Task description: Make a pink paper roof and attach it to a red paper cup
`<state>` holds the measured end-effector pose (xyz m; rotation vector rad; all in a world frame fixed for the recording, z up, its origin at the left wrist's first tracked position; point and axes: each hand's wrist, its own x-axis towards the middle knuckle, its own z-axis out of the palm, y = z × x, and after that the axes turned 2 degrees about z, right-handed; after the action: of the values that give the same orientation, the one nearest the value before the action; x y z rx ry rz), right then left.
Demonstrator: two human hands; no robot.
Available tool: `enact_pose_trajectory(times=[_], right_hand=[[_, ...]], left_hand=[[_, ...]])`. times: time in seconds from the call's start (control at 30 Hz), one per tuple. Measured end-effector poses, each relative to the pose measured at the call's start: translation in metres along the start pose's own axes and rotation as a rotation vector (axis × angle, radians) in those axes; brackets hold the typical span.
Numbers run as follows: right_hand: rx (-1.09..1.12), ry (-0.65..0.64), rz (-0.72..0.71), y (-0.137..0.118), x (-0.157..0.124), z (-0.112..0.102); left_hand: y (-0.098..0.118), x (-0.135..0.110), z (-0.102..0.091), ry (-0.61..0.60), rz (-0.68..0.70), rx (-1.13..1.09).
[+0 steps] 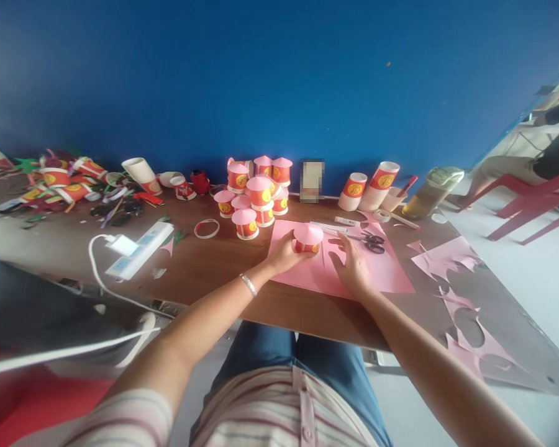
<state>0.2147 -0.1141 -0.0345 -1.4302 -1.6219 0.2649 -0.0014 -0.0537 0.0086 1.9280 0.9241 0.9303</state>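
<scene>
Left hand point(285, 252) grips the pink-capped paper cup point(307, 237) standing on the pink paper sheet point(391, 276), right hand point(353, 266) lies flat and open pinning that sheet, seemingly positioning the cup, which calls for a steady hold.

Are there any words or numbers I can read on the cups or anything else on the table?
Nothing here can be read.
Red cups: yellow round marks, too blurred to read.
Pink-topped cup in the left hand: same mark, too blurred.
Card behind the cups: pixelated, unreadable.

On the paper sheet point(394, 278) stands capped cup point(307, 238), scissors point(372, 241) seemingly right.
</scene>
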Motion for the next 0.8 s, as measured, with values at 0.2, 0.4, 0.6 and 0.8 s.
enact_pose_trajectory(times=[0.2,0.4,0.6,0.8], right_hand=[[-0.039,-0.007,0.044,0.001,-0.001,-0.001],[-0.055,-0.053,0.025,0.003,-0.002,0.002],[-0.121,-0.1,0.022,0.002,-0.001,0.001],[-0.163,-0.125,-0.032,0.0,-0.002,0.001]], left_hand=[[0.006,-0.011,-0.024,0.05,0.064,-0.488],[0.01,-0.025,-0.039,-0.041,-0.032,-0.937],[0.014,-0.034,-0.058,-0.014,0.011,-0.757],[0.009,-0.05,-0.091,0.099,0.035,-0.239]])
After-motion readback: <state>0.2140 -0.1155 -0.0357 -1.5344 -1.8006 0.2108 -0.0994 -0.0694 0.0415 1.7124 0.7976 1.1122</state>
